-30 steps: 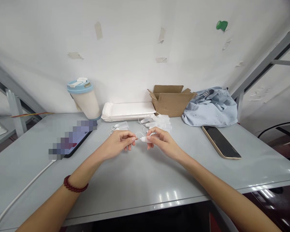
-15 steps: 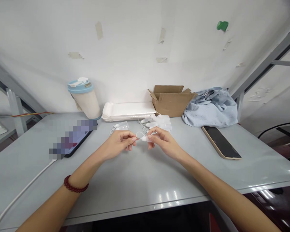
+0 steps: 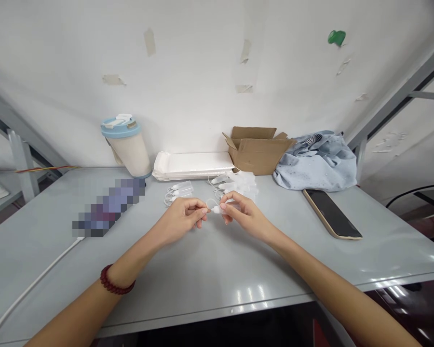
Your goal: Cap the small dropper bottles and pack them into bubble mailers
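My right hand (image 3: 244, 214) pinches a small clear squeeze bottle (image 3: 235, 208) with a white nozzle (image 3: 217, 209) pointing left. My left hand (image 3: 188, 215), closed in a pinch, is right at the nozzle's tip; what its fingertips hold is too small to make out. A thin white loop (image 3: 212, 200) arches above the nozzle between the two hands. Behind the right hand lies a pile of similar bottles (image 3: 244, 180) with thin white loops. Several more bottles (image 3: 182, 187) lie in a row behind the left hand.
Along the wall stand a cup with a blue lid (image 3: 128, 147), a stack of white padded envelopes (image 3: 195, 165), an opened cardboard box (image 3: 258, 154) and a light blue cloth (image 3: 318, 161). A phone (image 3: 331, 214) lies right; a blurred phone on a white cable (image 3: 39, 272) lies left.
Both hands have shifted very slightly, the left a little to the right, and the gap between its fingertips and the nozzle looks smaller. The bottle stays in the right hand.
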`<state>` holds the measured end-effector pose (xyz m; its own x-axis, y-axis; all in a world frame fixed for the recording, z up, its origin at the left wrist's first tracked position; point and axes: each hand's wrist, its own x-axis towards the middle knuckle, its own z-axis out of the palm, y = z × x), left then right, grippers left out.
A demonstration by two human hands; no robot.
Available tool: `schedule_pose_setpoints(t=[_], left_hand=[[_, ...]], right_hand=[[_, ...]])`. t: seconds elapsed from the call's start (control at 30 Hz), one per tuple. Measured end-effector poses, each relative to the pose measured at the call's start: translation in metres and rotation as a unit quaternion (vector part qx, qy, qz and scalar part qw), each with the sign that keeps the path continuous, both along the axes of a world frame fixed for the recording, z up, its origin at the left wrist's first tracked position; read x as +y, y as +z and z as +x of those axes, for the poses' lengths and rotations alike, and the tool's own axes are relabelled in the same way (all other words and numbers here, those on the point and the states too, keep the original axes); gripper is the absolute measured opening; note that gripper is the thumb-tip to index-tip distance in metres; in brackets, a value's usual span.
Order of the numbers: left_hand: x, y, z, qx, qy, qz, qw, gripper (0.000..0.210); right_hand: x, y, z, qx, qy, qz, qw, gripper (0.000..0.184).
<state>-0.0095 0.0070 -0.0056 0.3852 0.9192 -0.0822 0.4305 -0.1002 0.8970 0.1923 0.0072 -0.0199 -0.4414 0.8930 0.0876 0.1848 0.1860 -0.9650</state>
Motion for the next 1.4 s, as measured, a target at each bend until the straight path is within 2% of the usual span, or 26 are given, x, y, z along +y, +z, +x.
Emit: schedule_pose_setpoints(t=[0.53, 0.7, 0.93, 1.17, 1.4], left_hand=[[-0.0037, -0.0027, 0.0040, 0.009, -0.003, -0.001, 1.000, 0.027], [-0.0013, -0.0052, 0.0025, -0.006, -0.013, -0.019, 1.000, 0.027], [0.0009, 0.0023, 0.0002, -0.029, -0.036, -0.080, 0.996, 0.024], [0.0026, 0.0036, -0.0040, -0.024, -0.023, -0.044, 0.998, 0.023], [0.0032, -0.0008, -0.0042, 0.004, -0.027, -0.054, 0.998, 0.021]], right_hand=[[-0.0041, -0.0022, -0.0024, -0.023, 0.006, 0.012, 1.000, 0.018], [-0.0030, -0.0027, -0.0029, -0.021, 0.009, 0.014, 1.000, 0.017], [0.0014, -0.0001, -0.0010, 0.019, -0.003, -0.001, 1.000, 0.020], [0.0025, 0.0005, -0.0008, 0.028, 0.001, -0.016, 0.999, 0.020], [-0.0004, -0.0004, -0.0003, -0.015, 0.043, -0.022, 0.999, 0.021]])
